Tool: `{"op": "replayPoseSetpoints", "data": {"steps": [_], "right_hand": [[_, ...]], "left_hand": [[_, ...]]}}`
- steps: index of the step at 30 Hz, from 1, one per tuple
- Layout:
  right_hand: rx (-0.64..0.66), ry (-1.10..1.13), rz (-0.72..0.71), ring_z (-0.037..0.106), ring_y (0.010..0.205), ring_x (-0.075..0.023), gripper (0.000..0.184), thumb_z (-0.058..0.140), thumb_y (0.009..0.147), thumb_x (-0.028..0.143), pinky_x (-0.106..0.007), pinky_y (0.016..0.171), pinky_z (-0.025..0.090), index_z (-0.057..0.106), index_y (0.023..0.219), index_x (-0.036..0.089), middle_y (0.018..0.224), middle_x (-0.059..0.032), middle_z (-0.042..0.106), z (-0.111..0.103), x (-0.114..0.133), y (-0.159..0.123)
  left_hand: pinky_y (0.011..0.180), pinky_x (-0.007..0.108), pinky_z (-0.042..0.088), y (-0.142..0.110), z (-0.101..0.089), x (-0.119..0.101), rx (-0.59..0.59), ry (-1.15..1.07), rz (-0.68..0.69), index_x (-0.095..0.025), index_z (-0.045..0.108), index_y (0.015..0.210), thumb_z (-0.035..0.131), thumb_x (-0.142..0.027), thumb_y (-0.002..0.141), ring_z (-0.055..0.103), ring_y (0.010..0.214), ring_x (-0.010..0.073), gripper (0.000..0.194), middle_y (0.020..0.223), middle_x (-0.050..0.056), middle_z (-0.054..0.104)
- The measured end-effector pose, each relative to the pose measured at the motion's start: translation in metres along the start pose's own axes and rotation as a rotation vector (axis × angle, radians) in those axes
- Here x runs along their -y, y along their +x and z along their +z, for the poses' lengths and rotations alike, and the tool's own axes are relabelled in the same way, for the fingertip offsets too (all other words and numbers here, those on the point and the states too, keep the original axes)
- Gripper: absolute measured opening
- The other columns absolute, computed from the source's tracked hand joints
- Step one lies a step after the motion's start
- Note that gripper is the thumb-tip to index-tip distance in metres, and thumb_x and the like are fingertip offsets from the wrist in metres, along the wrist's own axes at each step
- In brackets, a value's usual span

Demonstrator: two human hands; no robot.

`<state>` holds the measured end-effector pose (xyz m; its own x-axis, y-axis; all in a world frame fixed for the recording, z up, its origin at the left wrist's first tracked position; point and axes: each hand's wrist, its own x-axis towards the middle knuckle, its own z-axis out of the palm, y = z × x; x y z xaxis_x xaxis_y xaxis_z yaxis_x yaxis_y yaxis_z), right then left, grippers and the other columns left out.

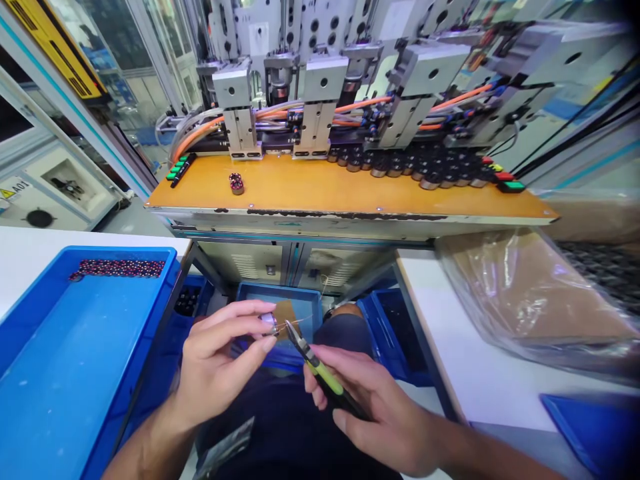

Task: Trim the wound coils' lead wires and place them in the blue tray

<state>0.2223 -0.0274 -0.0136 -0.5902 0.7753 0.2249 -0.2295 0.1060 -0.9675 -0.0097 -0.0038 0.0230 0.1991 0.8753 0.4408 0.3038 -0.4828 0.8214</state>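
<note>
My left hand (220,353) pinches a small round wound coil (269,323) between thumb and fingertips, with thin wire ends sticking out to the right. My right hand (370,407) grips small cutters (320,370) with yellow-green and black handles. The cutters' dark jaws (293,331) touch the wire ends just right of the coil. Both hands hover over my lap, in front of the machine bench.
An orange bench top (350,190) carries one loose coil (236,183), a row of dark coils (425,167) under the winding heads, and button strips. A blue tray (75,347) at left holds a row of coils (120,268). Blue bins (280,300) sit below. A plastic-wrapped carton (530,293) lies right.
</note>
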Motion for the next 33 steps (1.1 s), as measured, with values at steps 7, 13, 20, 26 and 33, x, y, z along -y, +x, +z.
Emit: {"op": "replayPoseSetpoints", "data": {"steps": [7,13,20,26,33], "right_hand": [[-0.027,-0.11,0.031,0.057,0.072,-0.0116,0.063,0.054,0.082,0.007,-0.027,0.068,0.053,0.046,0.142,0.024,0.09,-0.0057,0.06,0.003,0.003,0.002],[-0.032,-0.239,0.102,0.055,0.066,-0.0121,0.056,0.056,0.078,0.007,-0.025,0.063,0.051,0.057,0.132,0.022,0.081,-0.0027,0.059,0.002,0.0,0.003],[-0.121,-0.175,0.291,0.057,0.074,-0.0127,0.047,0.057,0.082,0.013,-0.026,0.072,0.053,0.058,0.129,0.018,0.085,-0.0037,0.058,0.001,0.009,0.003],[-0.089,-0.17,0.12,0.065,0.094,-0.0165,0.075,0.05,0.079,-0.001,-0.035,0.089,0.053,0.04,0.145,0.035,0.108,-0.0068,0.063,-0.004,0.018,-0.015],[-0.024,-0.154,0.079,0.064,0.104,-0.0188,0.082,0.048,0.078,-0.002,-0.042,0.097,0.051,0.035,0.148,0.04,0.115,-0.0068,0.061,0.0,0.021,-0.017]], "left_hand": [[0.083,0.031,0.059,0.001,0.002,0.0,0.004,-0.02,-0.002,-0.022,0.073,0.099,0.071,0.001,0.076,0.072,0.098,0.0204,0.032,0.111,0.008,0.074],[0.082,0.033,0.06,0.001,0.002,-0.001,-0.005,-0.016,-0.014,-0.021,0.074,0.097,0.072,-0.003,0.077,0.072,0.096,0.0224,0.028,0.108,0.009,0.075],[0.084,0.034,0.06,-0.006,-0.001,0.007,-0.026,-0.04,0.059,-0.02,0.068,0.095,0.07,0.001,0.077,0.07,0.099,0.0217,0.028,0.117,0.011,0.066],[0.083,0.036,0.062,-0.007,0.006,0.011,-0.095,-0.243,0.124,-0.023,0.048,0.106,0.07,0.011,0.07,0.07,0.1,0.021,0.054,0.112,0.007,0.066],[0.09,0.039,0.06,-0.01,0.009,0.01,-0.115,-0.147,0.179,-0.022,0.049,0.115,0.072,0.011,0.069,0.071,0.1,0.0209,0.061,0.108,0.007,0.071]]}}
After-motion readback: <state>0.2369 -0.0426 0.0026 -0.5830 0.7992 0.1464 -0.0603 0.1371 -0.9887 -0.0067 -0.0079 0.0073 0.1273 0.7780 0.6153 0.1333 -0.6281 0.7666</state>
